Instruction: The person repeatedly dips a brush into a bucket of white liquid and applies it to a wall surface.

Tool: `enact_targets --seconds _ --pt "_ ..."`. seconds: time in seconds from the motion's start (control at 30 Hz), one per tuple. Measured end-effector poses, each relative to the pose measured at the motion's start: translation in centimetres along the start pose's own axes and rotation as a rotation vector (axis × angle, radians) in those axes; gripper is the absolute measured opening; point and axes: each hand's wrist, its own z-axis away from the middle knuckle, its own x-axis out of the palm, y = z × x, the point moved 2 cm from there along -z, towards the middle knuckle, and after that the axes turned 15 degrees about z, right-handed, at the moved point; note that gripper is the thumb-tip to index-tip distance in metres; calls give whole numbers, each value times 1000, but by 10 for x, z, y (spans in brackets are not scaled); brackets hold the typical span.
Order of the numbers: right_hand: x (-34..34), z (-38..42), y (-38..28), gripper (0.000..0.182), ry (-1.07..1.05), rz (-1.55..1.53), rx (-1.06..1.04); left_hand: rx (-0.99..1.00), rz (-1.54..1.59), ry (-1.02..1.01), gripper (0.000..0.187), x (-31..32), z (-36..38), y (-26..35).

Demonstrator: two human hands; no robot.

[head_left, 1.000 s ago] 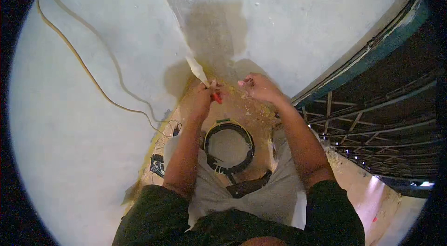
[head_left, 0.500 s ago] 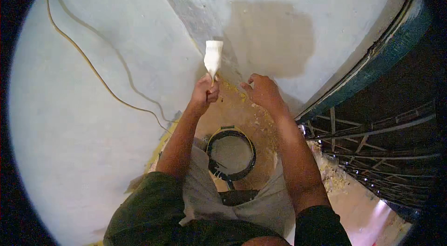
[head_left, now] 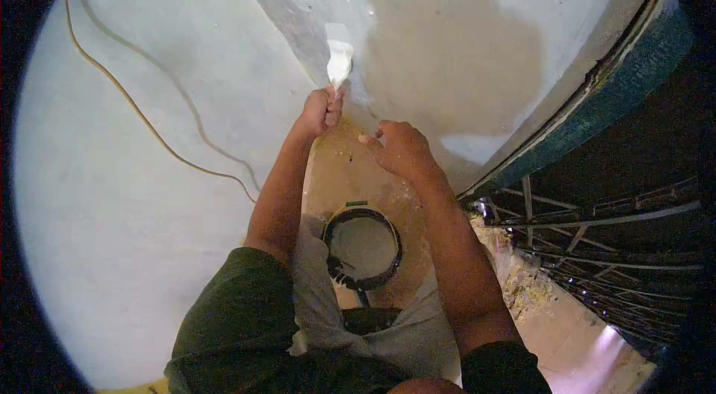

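My left hand [head_left: 323,111] is closed round the handle of a paintbrush [head_left: 340,62], whose bristle end is coated white and points up at the wall near the corner. A pale wet-looking mark [head_left: 336,30] shows on the wall just above the brush tip. My right hand [head_left: 403,149] holds nothing that I can see; its thumb and forefinger are apart, in front of the wall's lower part. Between my legs stands a black bucket [head_left: 397,263] with grey-white liquid [head_left: 363,246] in it.
Pale walls [head_left: 149,245] meet at a corner ahead. A yellow cable [head_left: 142,111] hangs along the left wall. A dark brownish patch, seemingly a shadow [head_left: 455,62], lies on the right wall. Beyond a green edge [head_left: 589,118] at right are metal bars [head_left: 597,224] and debris [head_left: 529,293].
My left hand and the paintbrush have moved up the wall, and a pale mark now shows above the bristles. My right hand has shifted left. The dark patch has grown and moved right.
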Motion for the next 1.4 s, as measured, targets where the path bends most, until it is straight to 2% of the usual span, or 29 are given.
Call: enact_targets --seconds 0.07,0.1,0.17,0.3,0.37,0.4,0.47,0.5,0.57,0.6,0.67,0.8,0.87,0.9,0.97,1.0,1.07,1.1,1.13,1.2,1.27,1.4 --pt "7 -3 1 49 32 -18 -11 -133 -164 110 18 -29 -6 -14" --pt "8 -2 0 49 28 -16 -12 -133 -160 113 18 -33 0 -12" --pt "8 -1 -1 50 43 -7 2 -336 -435 270 22 -44 10 -9" --pt "16 -6 -3 49 75 40 -41 -386 -549 295 23 -7 29 8" --pt "16 -8 -3 49 5 -4 -69 -270 -524 252 26 5 28 23" --pt "14 -5 -5 49 3 -7 -67 -273 -525 253 26 14 34 30" --pt "5 1 -8 47 -37 8 -52 -27 -460 247 24 34 48 50" --pt "6 2 -8 47 -38 10 -50 -29 -458 245 24 37 54 56" --pt "8 2 -5 46 -31 26 -70 54 -136 78 21 43 63 65" --pt "13 -1 -2 46 -36 31 -69 52 -130 78 21 44 64 65" --pt "27 -7 3 45 -55 84 -58 146 27 -70 17 48 64 66" --pt "31 -6 2 46 -60 90 -26 285 -122 50 14 36 34 36" --pt "30 -7 1 47 -108 80 -55 115 -217 83 14 13 10 13" --pt "28 -6 1 47 -109 82 -52 113 -214 81 14 -1 0 3" --pt "23 -3 0 48 -134 83 -45 -140 -162 76 18 -30 -20 -22" --pt "24 -4 0 48 -137 83 -43 -143 -160 76 18 -48 -27 -34" --pt "28 -8 0 49 -170 108 -13 -287 -164 44 24 -76 -30 -56" --pt "27 -6 -1 49 -170 110 -14 -251 -540 218 29 -68 -25 -61" --pt "25 -4 -3 49 -136 65 -28 -249 -539 218 29 -88 -34 -66" --pt "24 -4 -7 49 -101 20 -44 -578 -247 93 29 -101 -34 -77" --pt "28 -6 -7 47 -118 52 -48 -525 -283 134 28 -89 -29 -79" --pt "37 -11 -2 46 -127 37 -85 -293 -442 281 25 -31 -3 -33"
